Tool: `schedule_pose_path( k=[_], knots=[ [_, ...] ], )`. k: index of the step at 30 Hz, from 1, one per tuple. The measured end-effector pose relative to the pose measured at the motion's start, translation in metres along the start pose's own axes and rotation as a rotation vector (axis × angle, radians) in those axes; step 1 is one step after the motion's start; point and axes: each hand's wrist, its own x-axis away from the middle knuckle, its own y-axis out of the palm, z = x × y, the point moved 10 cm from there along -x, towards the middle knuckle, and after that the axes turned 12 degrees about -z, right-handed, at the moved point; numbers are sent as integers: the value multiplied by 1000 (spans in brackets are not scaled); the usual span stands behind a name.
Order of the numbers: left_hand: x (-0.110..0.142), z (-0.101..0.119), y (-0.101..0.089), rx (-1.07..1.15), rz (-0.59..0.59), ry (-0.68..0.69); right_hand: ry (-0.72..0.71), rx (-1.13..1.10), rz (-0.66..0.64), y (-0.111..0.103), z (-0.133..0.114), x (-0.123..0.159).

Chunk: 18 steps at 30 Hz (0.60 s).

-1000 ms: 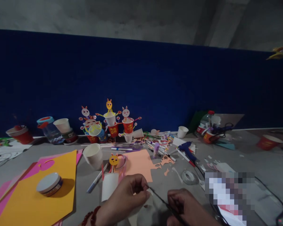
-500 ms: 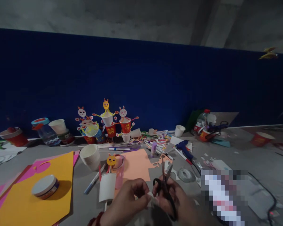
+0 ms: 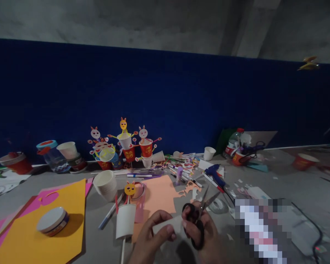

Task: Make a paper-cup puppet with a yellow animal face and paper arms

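My left hand pinches a piece of white paper between thumb and fingers, low in the middle of the view. Beside it, my right hand is closed around a pair of scissors, whose blades stand apart and point up and to the right. The right thumb and fingertips come up to the paper's right edge. Left of my hands, a white paper cup lies upside down on a stick, with a yellow animal face above it. Peach paper lies just beyond my hands.
Orange card with a round white-lidded jar covers the left. Stacked paper cups stand nearby. Several cup figures line the blue partition. A blue glue gun and a tape roll lie to the right.
The scissors have swung from pointing up to pointing up and right in my right hand. More of the white paper now shows between my hands, and my left hand has shifted slightly right.
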Motion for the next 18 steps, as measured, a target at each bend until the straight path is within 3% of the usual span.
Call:
schedule_pose_path(
  k=[5, 7, 11, 15, 18],
  knots=[
    [11, -6, -6, -43, 267, 7, -95, -89, 57, 5, 9, -1],
    [12, -3, -8, -56, 314, 9, -98, -135, 55, 11, 8, -2],
    [13, 9, -11, -86, 318, 31, 2, -223, 16, 14, 9, 2],
    [17, 17, -13, -91, 316, 10, 204, 29, -195, 12, 26, 16],
    [16, 24, -9, -79, 280, 30, 264, 179, -307, 6, 35, 29]
  ],
)
